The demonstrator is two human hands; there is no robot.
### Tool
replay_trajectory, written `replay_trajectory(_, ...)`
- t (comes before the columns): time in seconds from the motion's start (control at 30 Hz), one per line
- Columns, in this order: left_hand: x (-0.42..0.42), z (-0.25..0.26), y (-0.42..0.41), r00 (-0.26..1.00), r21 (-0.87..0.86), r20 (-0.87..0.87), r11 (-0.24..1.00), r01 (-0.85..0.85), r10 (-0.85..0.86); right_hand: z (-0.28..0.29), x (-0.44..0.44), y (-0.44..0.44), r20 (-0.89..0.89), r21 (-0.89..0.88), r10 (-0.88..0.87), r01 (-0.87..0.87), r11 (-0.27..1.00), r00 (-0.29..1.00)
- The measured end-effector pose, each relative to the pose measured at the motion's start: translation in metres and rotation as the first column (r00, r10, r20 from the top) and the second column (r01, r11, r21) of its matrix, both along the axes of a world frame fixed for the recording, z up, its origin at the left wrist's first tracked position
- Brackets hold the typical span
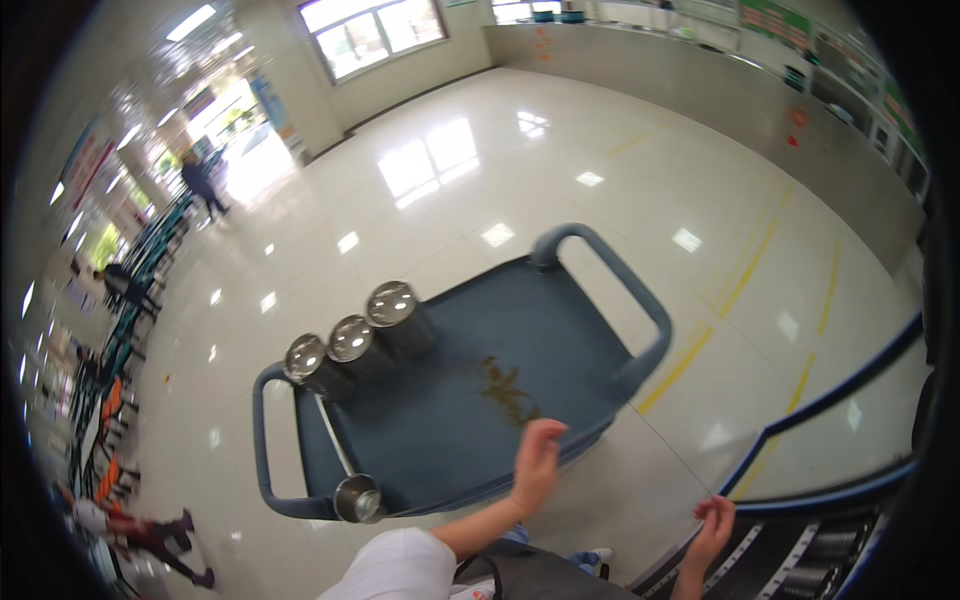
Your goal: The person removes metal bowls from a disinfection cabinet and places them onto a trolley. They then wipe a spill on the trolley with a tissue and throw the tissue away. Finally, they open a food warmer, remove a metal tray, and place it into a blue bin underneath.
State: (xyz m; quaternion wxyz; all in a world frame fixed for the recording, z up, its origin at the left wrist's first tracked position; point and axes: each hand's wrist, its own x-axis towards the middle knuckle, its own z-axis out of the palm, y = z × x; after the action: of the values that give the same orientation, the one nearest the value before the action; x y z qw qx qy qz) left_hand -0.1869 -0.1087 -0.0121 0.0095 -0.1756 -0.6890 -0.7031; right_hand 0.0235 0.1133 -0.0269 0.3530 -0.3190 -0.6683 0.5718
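Observation:
My left hand (pixel 538 461) is raised over the near edge of a grey plastic service cart (pixel 465 322), fingers bent, with nothing seen in it. Brown spilled residue (pixel 506 390) lies on the cart top just beyond it. Three metal canisters (pixel 401 319) stand in a row along the cart's far left side. A long-handled metal ladle (pixel 358 496) lies at the left end, its cup at the near corner and its handle towards the canisters. At lower right my right hand (pixel 712 525), fingers curled, is beside the blue edge of a dark rack (pixel 795 551); whether it touches cannot be told.
A loop handle (pixel 622 285) rises at the cart's right end. A long metal serving counter (pixel 675 82) runs along the back right. Dining tables with stools line the left, where a person (pixel 150 529) walks and others are farther off. Glossy floor tiles (pixel 517 187) bear yellow lines.

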Motion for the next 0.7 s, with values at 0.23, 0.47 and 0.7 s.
replay_trajectory(0.23,-0.113,-0.048,-0.241,0.464,0.108,0.393,0.462,-0.88,0.794,0.062,-0.253,-0.185,0.017,-0.148,0.867,-0.856,0.495,0.498)
replay_trajectory(0.47,-0.24,-0.069,-0.487,0.596,0.366,0.284,0.49,-0.792,0.751,0.007,-0.375,-0.368,-0.069,-0.358,0.992,-0.931,0.071,0.102)
replay_trajectory(0.7,-0.233,-0.086,-0.48,0.707,0.198,0.602,0.789,-0.582,0.371,-0.068,-0.389,-0.444,0.05,-0.521,0.988,-0.84,0.153,0.149)
